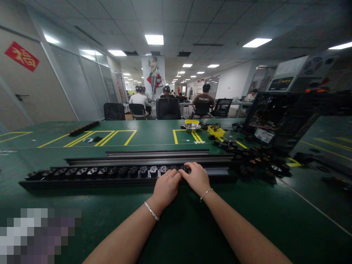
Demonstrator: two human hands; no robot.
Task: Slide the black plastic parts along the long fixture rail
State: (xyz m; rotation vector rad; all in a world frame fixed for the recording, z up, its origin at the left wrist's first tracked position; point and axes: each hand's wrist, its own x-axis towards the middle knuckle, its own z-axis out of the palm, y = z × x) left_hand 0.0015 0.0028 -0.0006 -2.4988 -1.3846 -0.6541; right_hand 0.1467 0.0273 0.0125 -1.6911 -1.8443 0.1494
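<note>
Hands (167, 186) partly hide a dark piece (187, 169) at the black rail (90, 184).

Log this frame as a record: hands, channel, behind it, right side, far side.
left hand: fingers over near black channel; grip hidden
right hand: fingertips at small dark part; grip unclear
channel contents: row of small modules, left of hands
behind channel: long rails
right side: pile of dark parts
far side: metal bowl, yellow tray
</note>
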